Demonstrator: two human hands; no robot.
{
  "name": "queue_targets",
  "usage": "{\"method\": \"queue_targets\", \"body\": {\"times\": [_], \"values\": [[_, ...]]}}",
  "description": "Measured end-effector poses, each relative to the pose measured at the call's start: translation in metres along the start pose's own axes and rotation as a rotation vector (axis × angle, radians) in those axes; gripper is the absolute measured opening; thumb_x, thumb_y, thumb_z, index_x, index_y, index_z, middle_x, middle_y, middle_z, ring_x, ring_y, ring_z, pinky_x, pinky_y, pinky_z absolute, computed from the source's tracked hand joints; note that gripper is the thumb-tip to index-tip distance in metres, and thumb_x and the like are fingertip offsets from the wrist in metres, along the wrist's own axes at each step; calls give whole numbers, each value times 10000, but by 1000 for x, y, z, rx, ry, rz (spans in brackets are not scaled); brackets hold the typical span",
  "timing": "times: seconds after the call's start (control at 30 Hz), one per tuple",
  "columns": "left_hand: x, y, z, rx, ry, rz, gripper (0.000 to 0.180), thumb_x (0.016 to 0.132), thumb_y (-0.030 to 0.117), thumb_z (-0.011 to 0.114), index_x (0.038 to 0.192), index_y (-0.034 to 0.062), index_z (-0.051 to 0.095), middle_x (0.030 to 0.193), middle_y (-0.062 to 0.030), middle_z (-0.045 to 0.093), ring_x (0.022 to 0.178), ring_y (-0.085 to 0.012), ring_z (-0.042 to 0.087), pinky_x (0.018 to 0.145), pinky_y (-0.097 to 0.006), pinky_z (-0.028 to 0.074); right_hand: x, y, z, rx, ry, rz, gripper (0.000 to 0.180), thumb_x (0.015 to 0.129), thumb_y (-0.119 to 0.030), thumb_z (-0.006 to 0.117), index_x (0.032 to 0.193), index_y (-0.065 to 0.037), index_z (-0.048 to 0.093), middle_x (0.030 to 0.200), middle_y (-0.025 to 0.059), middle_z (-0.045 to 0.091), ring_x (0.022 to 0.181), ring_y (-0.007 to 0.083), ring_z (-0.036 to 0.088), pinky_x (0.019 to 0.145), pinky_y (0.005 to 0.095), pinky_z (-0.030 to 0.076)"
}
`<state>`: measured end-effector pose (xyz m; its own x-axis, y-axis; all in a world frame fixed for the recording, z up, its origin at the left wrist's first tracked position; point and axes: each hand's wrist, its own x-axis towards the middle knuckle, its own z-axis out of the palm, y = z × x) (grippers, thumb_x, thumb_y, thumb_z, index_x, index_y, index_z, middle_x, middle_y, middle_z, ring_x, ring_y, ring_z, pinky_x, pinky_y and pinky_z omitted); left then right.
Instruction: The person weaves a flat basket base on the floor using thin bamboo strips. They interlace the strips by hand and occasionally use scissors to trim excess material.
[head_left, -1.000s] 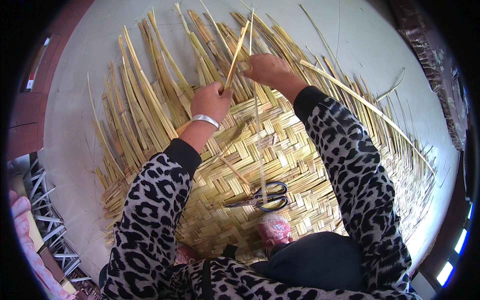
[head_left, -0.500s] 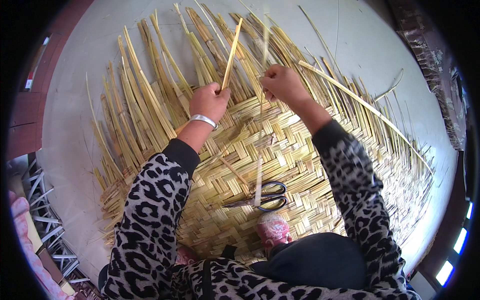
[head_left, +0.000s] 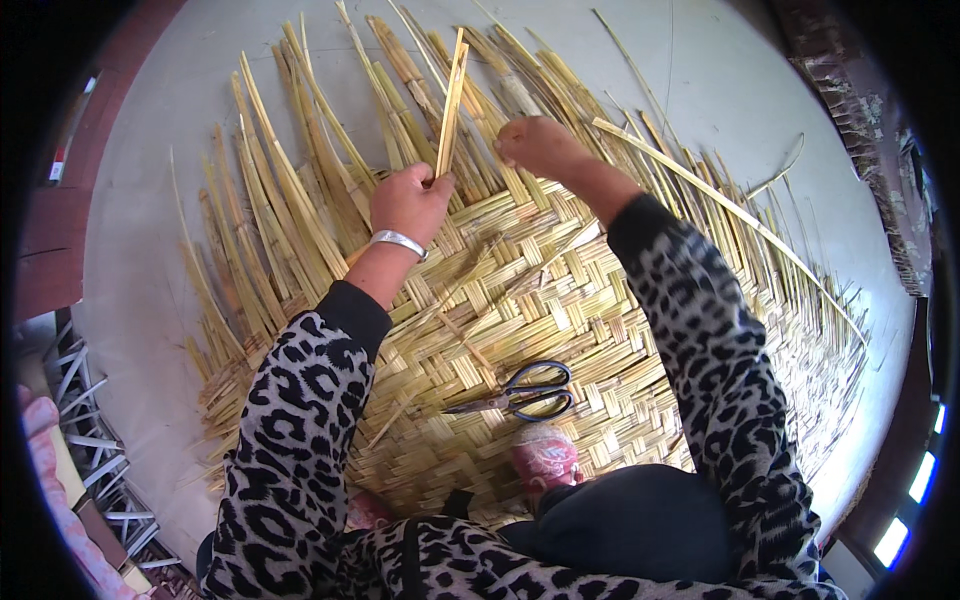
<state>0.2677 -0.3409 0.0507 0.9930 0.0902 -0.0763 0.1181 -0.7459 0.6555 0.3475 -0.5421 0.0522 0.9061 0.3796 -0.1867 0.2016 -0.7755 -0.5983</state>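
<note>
Over the far edge of a woven reed mat [head_left: 610,365], my left hand [head_left: 411,208] is closed round pale split reed strips [head_left: 452,105] that point up and away. To its right, my right hand [head_left: 545,150] hangs above the loose reed ends with its fingers curled in. Whatever those fingers hold, if anything, cannot be made out. Black-handled scissors [head_left: 541,390] lie on the mat nearer to me, their blades pointing left.
Unwoven reed ends [head_left: 300,190] fan out from the mat's far and left sides over the grey floor [head_left: 130,260]. One long pale strip [head_left: 735,215] lies slantwise at the right. My pink shoe [head_left: 545,458] rests on the mat beside the scissors.
My right hand has moved a little left and away from me. The blurred strip that hung below it over the scissors is gone from there. The left hand has shifted slightly left, still holding its strips.
</note>
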Motion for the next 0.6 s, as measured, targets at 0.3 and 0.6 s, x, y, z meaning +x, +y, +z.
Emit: {"method": "queue_targets", "body": {"times": [0.3, 0.6], "values": [[-4, 3, -2, -53, 15, -32, 365, 797, 360, 666, 715, 9, 612, 648, -194, 598, 638, -381, 592, 597, -446, 464, 55, 7, 18, -85, -208, 92, 450, 722, -444, 738, 822, -6, 722, 856, 181, 704, 779, 324, 689, 726, 400, 542], [3, -6, 4, -30, 115, -87, 330, 778, 304, 689, 696, -4, 603, 570, -109, 568, 513, -206, 519, 532, -361, 419, 67, 32, 37, 324, -222, 191, 619, 688, -428, 822, 1029, 57, 640, 891, 151, 660, 754, 250, 620, 639, 403, 507]]}}
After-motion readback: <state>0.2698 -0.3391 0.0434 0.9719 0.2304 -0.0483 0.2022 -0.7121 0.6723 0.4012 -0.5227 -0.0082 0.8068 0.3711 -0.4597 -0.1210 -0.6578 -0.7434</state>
